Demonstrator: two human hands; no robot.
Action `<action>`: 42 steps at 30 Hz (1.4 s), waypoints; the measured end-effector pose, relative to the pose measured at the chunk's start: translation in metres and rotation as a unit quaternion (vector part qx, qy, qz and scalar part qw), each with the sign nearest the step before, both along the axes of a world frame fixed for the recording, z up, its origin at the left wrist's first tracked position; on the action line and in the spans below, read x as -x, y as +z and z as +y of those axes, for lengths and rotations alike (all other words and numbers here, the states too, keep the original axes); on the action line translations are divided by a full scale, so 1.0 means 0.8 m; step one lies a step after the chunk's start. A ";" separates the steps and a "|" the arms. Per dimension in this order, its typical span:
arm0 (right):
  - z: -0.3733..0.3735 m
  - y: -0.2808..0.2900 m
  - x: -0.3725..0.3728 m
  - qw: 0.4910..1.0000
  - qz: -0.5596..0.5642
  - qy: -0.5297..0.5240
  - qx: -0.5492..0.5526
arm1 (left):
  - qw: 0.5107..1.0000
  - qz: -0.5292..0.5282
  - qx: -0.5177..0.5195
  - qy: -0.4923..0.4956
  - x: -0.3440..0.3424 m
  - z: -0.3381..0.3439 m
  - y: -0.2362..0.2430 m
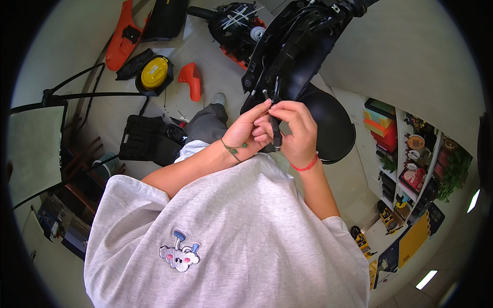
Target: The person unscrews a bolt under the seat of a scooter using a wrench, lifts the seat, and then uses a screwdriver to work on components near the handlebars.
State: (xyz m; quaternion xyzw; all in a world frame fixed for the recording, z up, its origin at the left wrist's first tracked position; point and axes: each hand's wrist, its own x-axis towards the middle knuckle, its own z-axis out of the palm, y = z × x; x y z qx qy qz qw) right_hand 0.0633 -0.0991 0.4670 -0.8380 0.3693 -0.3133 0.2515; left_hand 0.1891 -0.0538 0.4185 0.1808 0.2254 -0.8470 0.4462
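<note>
My right hand [296,128] is closed round a slim black-handled tool [277,137], with a silver tip at the near end of its handle. The tool's exact kind does not show. Close against it, my left hand [245,127] has its thumb and fingers drawn together at the same spot. What the left fingers grip is partly hidden; a thin piece with a pale round end [265,94] sticks out just beyond them. Right beyond both hands stands a partly stripped scooter or motorbike body [287,61], black, with exposed cables and frame.
A round black seat-like part [331,123] lies right of my hands. On the floor at left are orange panels [122,43], a yellow round-topped part [154,73], an orange curved piece [191,81] and an open black tool case [138,137]. Shelves [405,154] stand at right.
</note>
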 end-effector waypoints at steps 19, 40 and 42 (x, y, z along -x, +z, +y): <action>-0.002 0.008 0.004 0.998 0.037 0.033 0.038 | 0.999 -0.027 -0.005 -0.035 -0.003 -0.008 0.011; -0.001 -0.002 -0.002 0.999 -0.032 0.000 -0.038 | 0.998 0.033 0.043 0.034 -0.001 -0.004 -0.002; -0.006 -0.002 0.006 0.999 0.000 0.039 -0.010 | 0.999 0.015 0.045 0.005 -0.001 0.003 -0.011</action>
